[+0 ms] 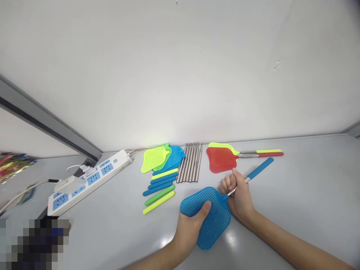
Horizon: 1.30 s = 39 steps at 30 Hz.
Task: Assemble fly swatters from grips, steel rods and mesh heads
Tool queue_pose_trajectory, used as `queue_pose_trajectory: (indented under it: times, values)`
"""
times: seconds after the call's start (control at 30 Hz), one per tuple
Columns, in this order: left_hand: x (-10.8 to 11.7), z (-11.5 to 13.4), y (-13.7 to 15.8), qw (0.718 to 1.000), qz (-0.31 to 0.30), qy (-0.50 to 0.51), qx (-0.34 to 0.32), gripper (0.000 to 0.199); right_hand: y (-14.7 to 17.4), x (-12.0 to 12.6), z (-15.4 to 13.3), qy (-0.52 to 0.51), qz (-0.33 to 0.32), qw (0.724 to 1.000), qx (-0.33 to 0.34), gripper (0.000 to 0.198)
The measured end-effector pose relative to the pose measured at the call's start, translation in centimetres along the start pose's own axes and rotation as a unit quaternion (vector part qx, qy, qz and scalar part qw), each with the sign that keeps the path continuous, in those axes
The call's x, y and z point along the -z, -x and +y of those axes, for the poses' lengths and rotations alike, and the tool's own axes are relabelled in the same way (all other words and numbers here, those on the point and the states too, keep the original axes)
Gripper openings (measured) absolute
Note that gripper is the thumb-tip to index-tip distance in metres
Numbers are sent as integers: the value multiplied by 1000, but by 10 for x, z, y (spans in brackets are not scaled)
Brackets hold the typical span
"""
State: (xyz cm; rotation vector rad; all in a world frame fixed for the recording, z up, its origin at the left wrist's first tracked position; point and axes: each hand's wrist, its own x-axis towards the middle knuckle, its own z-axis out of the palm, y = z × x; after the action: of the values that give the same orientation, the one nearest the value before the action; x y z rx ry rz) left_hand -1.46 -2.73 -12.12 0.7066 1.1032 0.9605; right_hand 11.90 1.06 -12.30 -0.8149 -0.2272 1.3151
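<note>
A blue fly swatter [215, 225] is held between my two hands, low over the grey table. My left hand [191, 227] grips the perforated blue head, its thumb lying on top and the other fingers hidden beneath. Around the metal rod, just behind the head, the fingers of my right hand [239, 195] are closed. Its blue handle sleeve [261, 168] points up and to the right. Beyond my right hand lie a red fly swatter [222, 159] and a yellow one [222, 145], both with rods and coloured handles attached.
Left of centre lie loose swatter heads in yellow [154, 159], green and blue [173, 158]. Several metal rods [191, 163] lie beside them, with several coloured handle sleeves [159, 202] nearer me. A white power strip [94, 183] with plugs sits at left, before the wall [185, 75].
</note>
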Motion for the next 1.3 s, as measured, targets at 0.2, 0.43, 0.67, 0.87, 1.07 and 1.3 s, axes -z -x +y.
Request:
queue_pose_trajectory:
  times: [0.2, 0.43, 0.67, 0.87, 1.07, 1.3]
  values:
    - [-1, 0, 0, 1000, 5, 3, 3, 30, 2, -1, 1, -15, 7, 1000, -5, 49]
    - [-1, 0, 0, 1000, 6, 5, 12, 31, 7, -2, 3, -18, 19, 1000, 1, 50]
    - [-1, 1, 1, 1000, -17, -16, 11, 33, 9, 0, 6, -21, 7, 1000, 14, 49]
    - [-2, -1, 1, 999, 12, -28, -11, 33, 6, -1, 6, -23, 7, 1000, 9, 48]
    - [-3, 1, 2, 999, -6, -30, -22, 30, 3, -2, 3, -38, -11, 999, -8, 47]
    - [-4, 3, 3, 999, -8, -23, -29, 31, 0, 0, 3, -38, -24, 999, -11, 46]
